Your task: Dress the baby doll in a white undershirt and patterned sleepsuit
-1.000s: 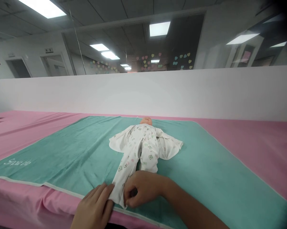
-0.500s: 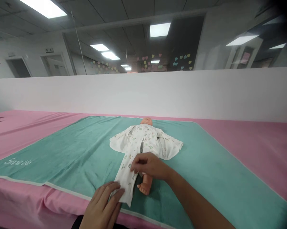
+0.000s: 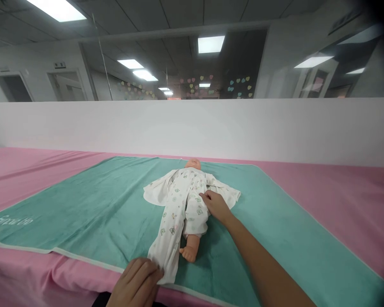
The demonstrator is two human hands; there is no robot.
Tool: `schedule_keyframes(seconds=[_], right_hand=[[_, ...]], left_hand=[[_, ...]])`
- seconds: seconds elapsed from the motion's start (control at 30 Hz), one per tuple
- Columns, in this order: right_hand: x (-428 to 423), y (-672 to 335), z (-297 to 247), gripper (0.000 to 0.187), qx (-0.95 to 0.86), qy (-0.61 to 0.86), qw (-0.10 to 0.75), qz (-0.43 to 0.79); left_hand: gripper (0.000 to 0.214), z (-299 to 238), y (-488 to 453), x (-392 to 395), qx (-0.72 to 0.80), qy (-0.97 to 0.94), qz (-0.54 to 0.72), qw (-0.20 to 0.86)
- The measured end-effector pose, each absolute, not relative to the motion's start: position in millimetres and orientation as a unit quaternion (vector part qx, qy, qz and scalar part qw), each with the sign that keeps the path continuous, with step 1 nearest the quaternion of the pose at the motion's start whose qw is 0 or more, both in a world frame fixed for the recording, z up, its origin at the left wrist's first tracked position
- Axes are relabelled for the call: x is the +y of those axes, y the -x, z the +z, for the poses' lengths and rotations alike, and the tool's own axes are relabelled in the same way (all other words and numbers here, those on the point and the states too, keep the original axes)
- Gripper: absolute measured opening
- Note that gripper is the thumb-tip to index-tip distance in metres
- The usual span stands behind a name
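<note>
A baby doll (image 3: 193,163) lies on its back, head away from me, in a white printed baby outfit (image 3: 175,192). Plain white flaps of cloth spread out on both sides of its body. One trouser leg (image 3: 169,238) stretches flat toward me, and no foot shows at its end. From the other leg a bare foot (image 3: 189,252) sticks out. At the near end of the long trouser leg, my left hand (image 3: 137,279) has its fingers closed on the cuff. My right hand (image 3: 215,204) pinches the cloth at the doll's hip, its fingertips partly hidden.
Beneath the doll is a green blanket (image 3: 83,204) with a pale edge and white lettering at its left corner. It lies on a pink sheet (image 3: 322,192). A low white wall (image 3: 192,123) runs along the back, below a large mirror or window.
My right hand has moved up and away, from the long trouser leg to the doll's hip, uncovering the other leg. My left hand stays at the cuff, its fingers closed more tightly.
</note>
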State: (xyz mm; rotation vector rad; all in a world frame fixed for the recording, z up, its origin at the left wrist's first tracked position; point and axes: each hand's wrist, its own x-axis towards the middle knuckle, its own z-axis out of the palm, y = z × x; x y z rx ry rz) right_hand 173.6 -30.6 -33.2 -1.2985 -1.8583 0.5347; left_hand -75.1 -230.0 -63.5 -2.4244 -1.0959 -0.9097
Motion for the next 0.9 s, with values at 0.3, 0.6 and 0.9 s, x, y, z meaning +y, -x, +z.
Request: schedule_keyframes(seconds=[0.3, 0.6, 0.9], right_hand=[[-32, -180, -27, 0.033, -0.762, 0.458, 0.356, 0.287], [-44, -184, -14, 0.047, -0.765, 0.410, 0.312, 0.386], [-64, -187, 3, 0.048, -0.777, 0.301, 0.101, 0.543]], left_hand=[[0.022, -49, 59, -229, -0.346, 0.840, -0.347, 0.234], [0.031, -22, 30, -206, -0.412, 0.858, -0.285, 0.116], [0.014, -5, 13, -158, -0.461, 0.876, -0.141, 0.028]])
